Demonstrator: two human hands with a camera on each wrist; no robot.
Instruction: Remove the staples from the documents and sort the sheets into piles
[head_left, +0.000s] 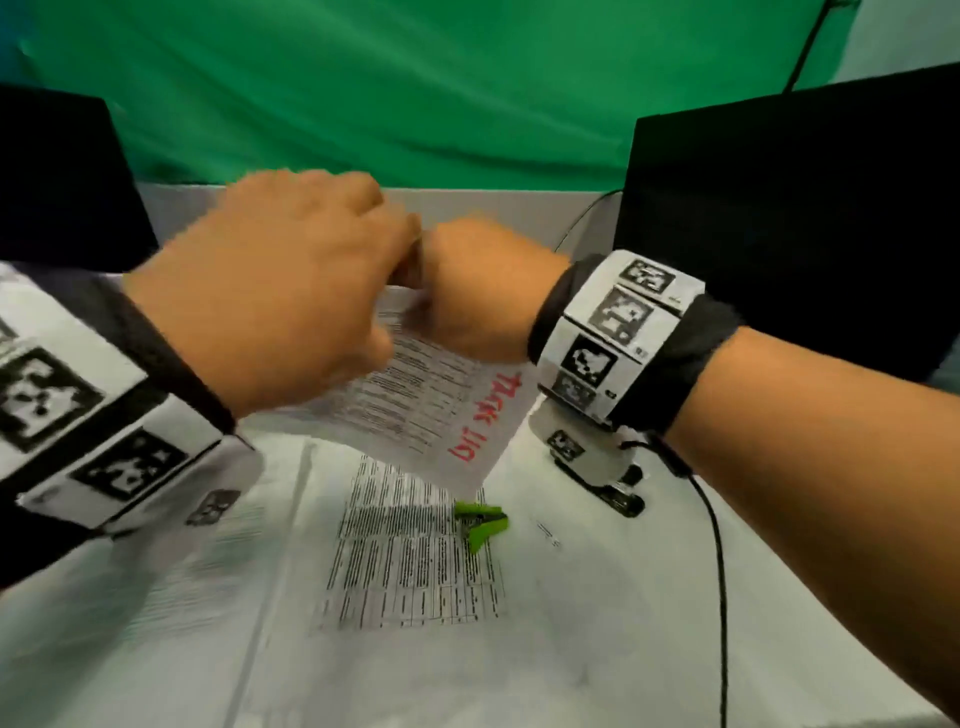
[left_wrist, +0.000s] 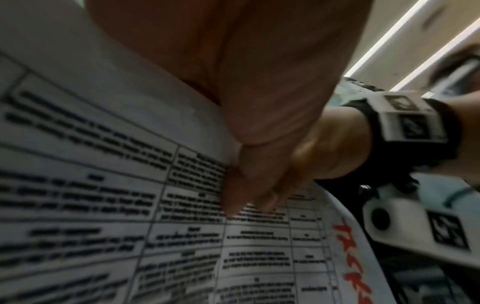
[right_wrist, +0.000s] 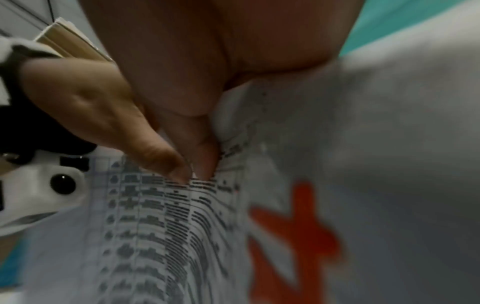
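Two hands meet above a white surface (head_left: 597, 649), both holding one printed sheet (head_left: 441, 410) marked with red handwriting. The left hand (head_left: 275, 296) pinches the sheet's top edge between thumb and fingers; the right hand (head_left: 483, 291) pinches the same edge just beside it. The sheet hangs tilted in the air. Below it, more printed pages (head_left: 405, 566) lie flat, with a green staple remover (head_left: 480, 522) resting on them.
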